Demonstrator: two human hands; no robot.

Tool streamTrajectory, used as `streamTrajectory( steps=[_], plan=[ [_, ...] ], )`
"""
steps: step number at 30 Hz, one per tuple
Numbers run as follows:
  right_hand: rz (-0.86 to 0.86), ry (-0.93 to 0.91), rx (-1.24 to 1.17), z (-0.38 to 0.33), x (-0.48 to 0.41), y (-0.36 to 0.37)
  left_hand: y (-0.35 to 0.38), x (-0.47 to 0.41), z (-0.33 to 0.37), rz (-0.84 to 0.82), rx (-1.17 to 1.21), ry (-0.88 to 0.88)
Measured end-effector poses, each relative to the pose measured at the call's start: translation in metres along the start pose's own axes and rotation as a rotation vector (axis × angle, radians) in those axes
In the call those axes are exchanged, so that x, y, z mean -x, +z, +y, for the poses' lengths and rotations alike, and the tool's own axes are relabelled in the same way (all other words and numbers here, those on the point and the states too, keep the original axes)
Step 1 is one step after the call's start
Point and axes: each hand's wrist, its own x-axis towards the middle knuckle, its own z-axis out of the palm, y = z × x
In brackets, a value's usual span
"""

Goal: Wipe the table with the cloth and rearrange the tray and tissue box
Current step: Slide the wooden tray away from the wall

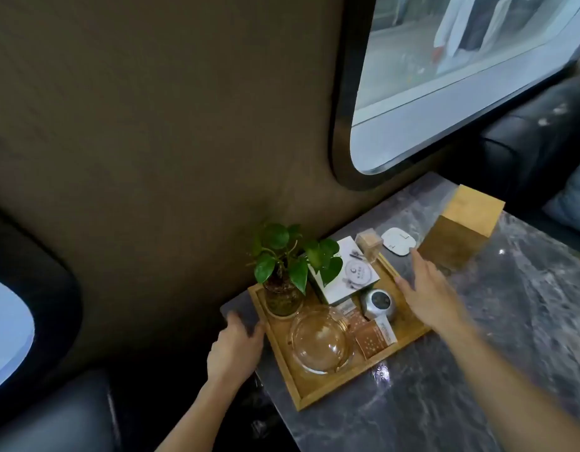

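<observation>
Left hand (235,347) has its grip grasping the near-left rim of the shallow wooden tray (318,391), which sits at the wall-side edge of the grey marble bench (477,370). Right hand (432,296) hovers over the tray's right rim, grip released, fingers spread. Printing on the white carton (345,272) and brown sachets (375,337) is too blurred to read. Crowding the tray: leafy green plant in a glass pot (283,272), clear glass bowl (321,339), silver round gadget (378,303). The upright wooden tissue box (461,230) stands beyond, beside a white coaster (399,241).

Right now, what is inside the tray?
The tray holds a plant, white box, glass bowl, silver clock and packets. The tray floor beneath them is hidden.
</observation>
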Motion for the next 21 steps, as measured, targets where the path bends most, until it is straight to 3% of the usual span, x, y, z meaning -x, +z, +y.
streamTrajectory(
  steps=[6,16,21],
  plan=[
    [-0.121,0.072,0.103,0.004,-0.014,0.021,0.02,-0.009,0.004,-0.089,-0.076,-0.011],
    [-0.047,-0.138,0.401,0.011,-0.04,0.035,0.034,-0.011,0.012,-0.011,-0.102,0.059],
    [-0.043,-0.204,0.426,0.011,-0.046,0.036,0.042,-0.014,0.015,0.019,-0.149,0.061]
  ],
)
